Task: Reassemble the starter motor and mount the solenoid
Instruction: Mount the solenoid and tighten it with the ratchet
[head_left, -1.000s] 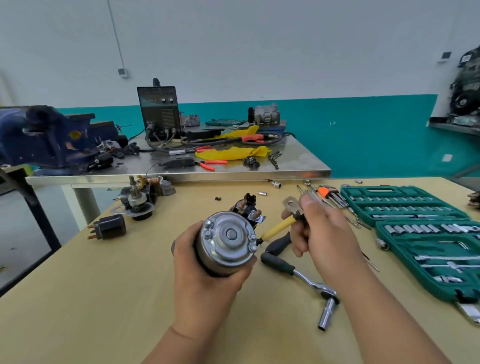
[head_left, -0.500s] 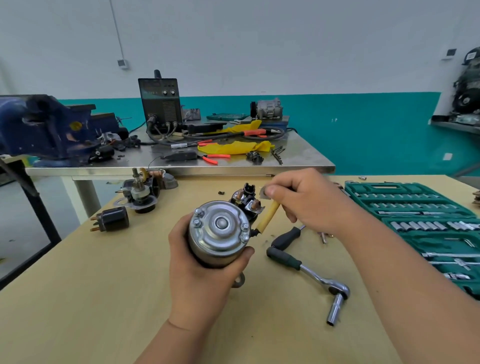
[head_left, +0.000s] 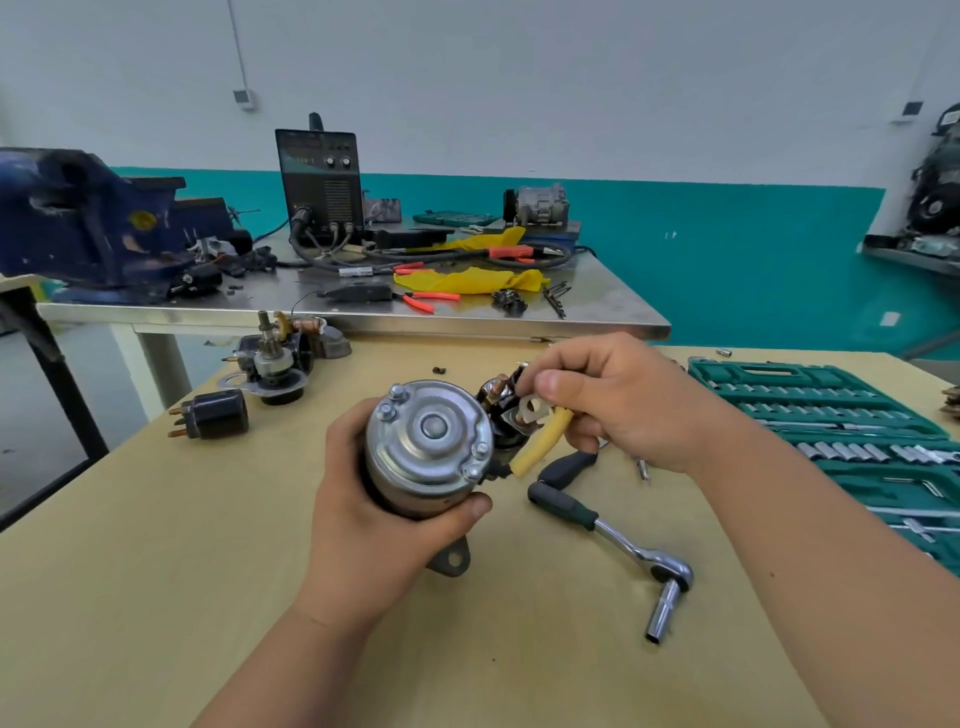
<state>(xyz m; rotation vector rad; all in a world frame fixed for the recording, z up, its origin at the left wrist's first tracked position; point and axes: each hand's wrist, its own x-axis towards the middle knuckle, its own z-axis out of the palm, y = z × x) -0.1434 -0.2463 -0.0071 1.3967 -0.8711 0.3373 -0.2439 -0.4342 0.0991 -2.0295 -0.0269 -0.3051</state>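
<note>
Okay, my left hand (head_left: 374, 525) is wrapping round the starter motor (head_left: 426, 457), holding it at the near middle of the wooden table (head_left: 208, 545). My right hand (head_left: 618, 405) is pinching the yellow lead's ring terminal (head_left: 532, 408) beside the solenoid studs (head_left: 500, 383); I'm aiming to be seating the eyelet square, motor steady.

A blue vise (head_left: 78, 223) sits on a steel bench (head_left: 613, 312) beside what may be a welder (head_left: 319, 182), yellow cloth (head_left: 467, 280) and red pliers (head_left: 426, 299).

a wooden table (head_left: 156, 597) carries a ratchet (head_left: 618, 545), socket set case (head_left: 831, 415) and black solenoid (head_left: 218, 414).
</note>
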